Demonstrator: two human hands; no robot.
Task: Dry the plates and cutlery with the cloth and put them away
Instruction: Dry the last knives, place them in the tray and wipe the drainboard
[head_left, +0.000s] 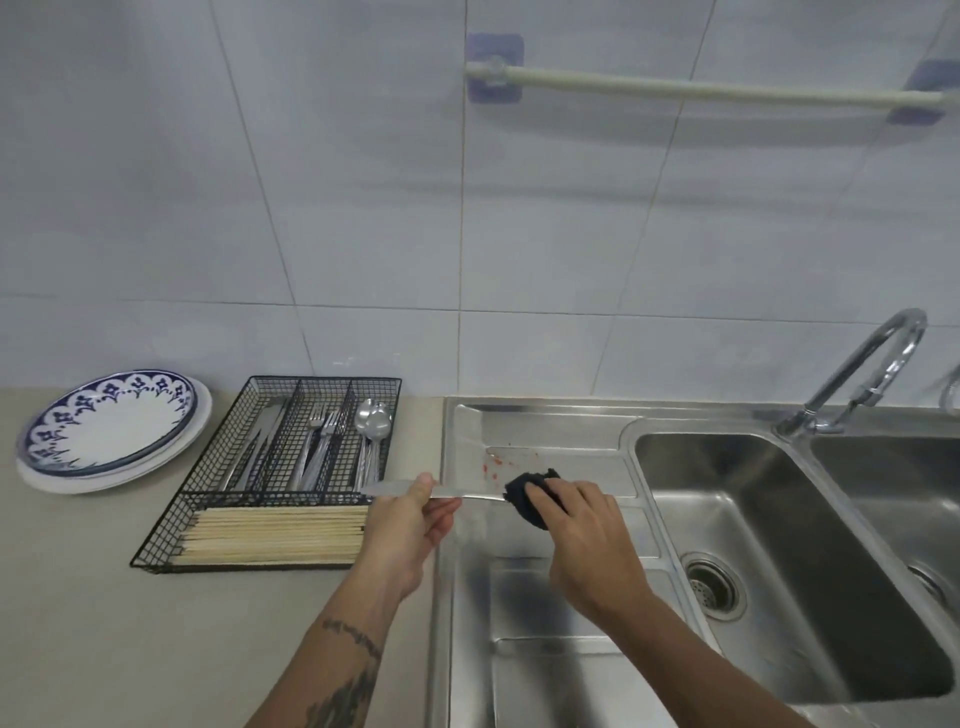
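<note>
The left hand (410, 525) holds the knife (415, 489) flat so the right hand (582, 540) can rub it with the dark cloth (524, 493) it grips.

Both forearms are bare, no sleeves showing anywhere. The left forearm (343, 670) has dark tattoos: a thin line of script-looking ink running across it, and a bigger, darker design below that toward 6 o'clock, cut off by the frame edge. The right forearm (691, 670) shows no ink. No rings or watch on the left hand (410, 525) or right hand (587, 540).
</note>
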